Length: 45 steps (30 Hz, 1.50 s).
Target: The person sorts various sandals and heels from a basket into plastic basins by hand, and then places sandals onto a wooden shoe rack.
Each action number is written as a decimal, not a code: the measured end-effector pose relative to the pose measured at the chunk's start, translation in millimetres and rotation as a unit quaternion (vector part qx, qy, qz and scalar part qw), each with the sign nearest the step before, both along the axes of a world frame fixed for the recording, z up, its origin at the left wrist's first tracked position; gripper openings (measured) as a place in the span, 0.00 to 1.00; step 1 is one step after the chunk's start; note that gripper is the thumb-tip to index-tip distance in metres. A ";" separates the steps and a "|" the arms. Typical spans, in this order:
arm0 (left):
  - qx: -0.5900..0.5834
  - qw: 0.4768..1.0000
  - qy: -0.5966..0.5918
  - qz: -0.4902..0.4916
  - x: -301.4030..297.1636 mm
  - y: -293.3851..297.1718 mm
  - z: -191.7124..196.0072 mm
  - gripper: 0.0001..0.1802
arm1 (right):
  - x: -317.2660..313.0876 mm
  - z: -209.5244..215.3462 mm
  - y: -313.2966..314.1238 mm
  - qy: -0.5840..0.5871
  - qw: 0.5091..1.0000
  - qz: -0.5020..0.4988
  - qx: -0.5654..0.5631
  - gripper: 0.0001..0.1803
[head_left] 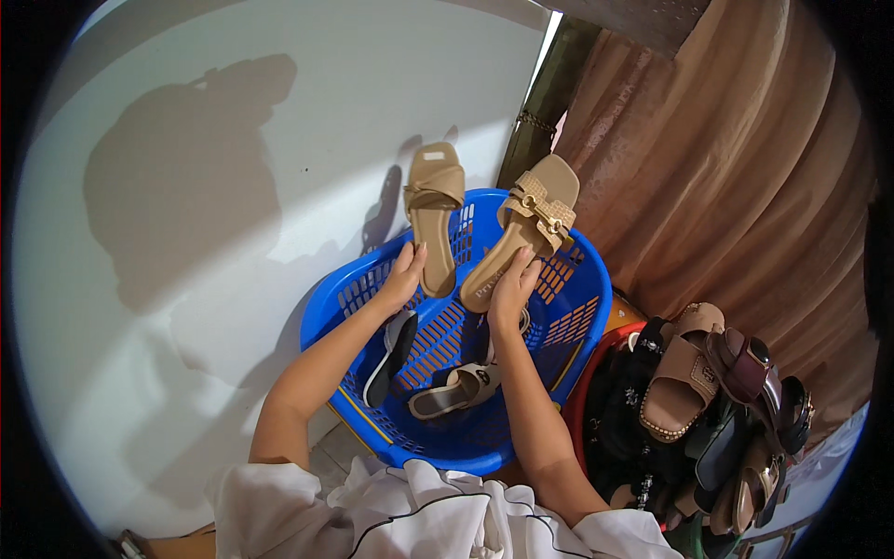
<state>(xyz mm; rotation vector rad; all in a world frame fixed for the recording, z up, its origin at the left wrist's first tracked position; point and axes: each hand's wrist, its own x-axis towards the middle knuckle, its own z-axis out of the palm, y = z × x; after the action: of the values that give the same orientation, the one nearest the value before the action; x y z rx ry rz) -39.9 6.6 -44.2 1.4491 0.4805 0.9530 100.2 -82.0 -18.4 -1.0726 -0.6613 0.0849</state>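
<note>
My left hand (406, 276) grips the heel end of a tan slide sandal (435, 224) with crossed straps, its toe pointing away from me. In my right hand (514, 291) is another tan sandal (531, 228), this one with a woven strap and a gold buckle, tilted to the right. Both are held up over a blue plastic laundry basket (321, 317). Inside the basket lie a black and grey sandal (391, 358) on the left and a sandal with a pale strap (456, 391) nearer me. More footwear behind my right wrist is partly hidden.
At the right, a red tub (585, 396) is heaped with several sandals, among them a brown slide (678, 391) with a studded edge. A white wall (233, 345) stands close on the left. Brown curtain cloth (708, 177) hangs behind, on the right.
</note>
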 end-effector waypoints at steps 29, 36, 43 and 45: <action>0.168 0.986 -0.007 0.006 -3.4 -18.0 13.6 0.14 | 2.6 13.0 -13.9 -0.051 0.997 0.048 -0.040 0.18; 0.188 0.976 -0.028 0.109 -13.1 -16.6 27.2 0.16 | 19.5 22.8 -24.7 -0.134 0.989 0.021 -0.059 0.17; 0.276 0.937 0.003 0.214 -30.3 -5.3 40.5 0.14 | 39.1 22.3 -33.4 -0.162 0.977 0.025 -0.134 0.17; 0.313 0.926 0.027 0.212 -32.8 -3.7 44.2 0.13 | 40.8 25.4 -36.5 -0.158 0.975 0.032 -0.154 0.17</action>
<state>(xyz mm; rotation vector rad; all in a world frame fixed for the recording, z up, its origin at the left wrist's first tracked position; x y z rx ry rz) -72.7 2.9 0.0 1.9919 0.5724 1.5091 141.0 -118.4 7.0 -1.3782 -0.9938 0.0746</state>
